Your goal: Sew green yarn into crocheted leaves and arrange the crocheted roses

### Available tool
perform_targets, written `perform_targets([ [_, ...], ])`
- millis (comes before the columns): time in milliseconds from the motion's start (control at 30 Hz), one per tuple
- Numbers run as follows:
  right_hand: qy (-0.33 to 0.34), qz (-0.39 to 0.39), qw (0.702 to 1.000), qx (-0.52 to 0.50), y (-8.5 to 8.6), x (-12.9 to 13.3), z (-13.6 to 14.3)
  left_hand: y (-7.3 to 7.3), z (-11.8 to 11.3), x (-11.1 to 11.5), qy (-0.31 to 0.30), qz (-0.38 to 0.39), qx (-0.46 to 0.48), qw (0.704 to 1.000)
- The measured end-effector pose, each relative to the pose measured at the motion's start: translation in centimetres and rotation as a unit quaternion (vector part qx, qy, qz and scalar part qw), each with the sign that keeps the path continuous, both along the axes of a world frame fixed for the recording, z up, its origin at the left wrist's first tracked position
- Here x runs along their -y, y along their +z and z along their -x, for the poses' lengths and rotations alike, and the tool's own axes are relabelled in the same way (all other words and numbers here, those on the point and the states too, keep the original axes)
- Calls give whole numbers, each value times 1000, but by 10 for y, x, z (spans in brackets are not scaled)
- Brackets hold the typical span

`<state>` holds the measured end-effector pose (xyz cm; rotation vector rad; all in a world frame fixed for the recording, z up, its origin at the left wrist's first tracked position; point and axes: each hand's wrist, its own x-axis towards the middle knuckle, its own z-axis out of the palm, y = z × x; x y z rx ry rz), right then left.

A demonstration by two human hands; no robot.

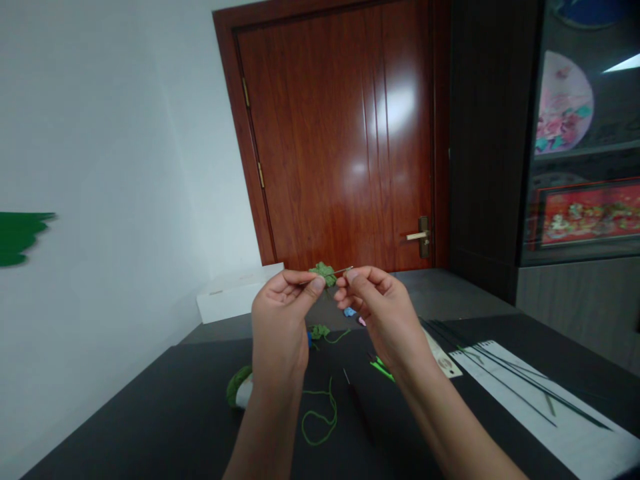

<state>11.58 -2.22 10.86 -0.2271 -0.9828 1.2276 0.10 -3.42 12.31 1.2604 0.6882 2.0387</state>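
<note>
While the 2 hands meet in front of the door point(335, 147), raised over the dark table point(175, 413), the thin metal needle point(343, 271) spans the narrow gap between their fingertips. Its long axis runs across the view, rising slightly to the right, with its left end at the green crocheted piece point(325, 272); whether it passes through the stitches I cannot tell. The left hand point(283, 300) is nearer that piece, holding it between thumb and forefinger so that it sticks out beyond the fingertips. The right hand point(377, 300) closes thumb and forefinger at the needle's right end, its other fingers curled.

Against the wall on the left sits a white box point(243, 287), its contents hidden. On the right, a glass-fronted cabinet point(493, 147) holds a round flowered plate point(565, 103) above a red framed picture point(593, 215). Below the hands lie another green piece point(319, 331) and loose green yarn point(316, 444).
</note>
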Motion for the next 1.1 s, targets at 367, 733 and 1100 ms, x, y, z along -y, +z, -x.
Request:
perform_targets([
  [367, -2, 2, 1000, 6, 2, 2, -1, 0, 0, 0, -1, 4, -10, 1000],
  [733, -9, 0, 1000, 5, 2, 1, -1, 0, 0, 0, 10, -4, -16, 1000],
  [1100, -10, -2, 1000, 3, 1, 1, -1, 0, 0, 0, 16, -7, -12, 1000],
])
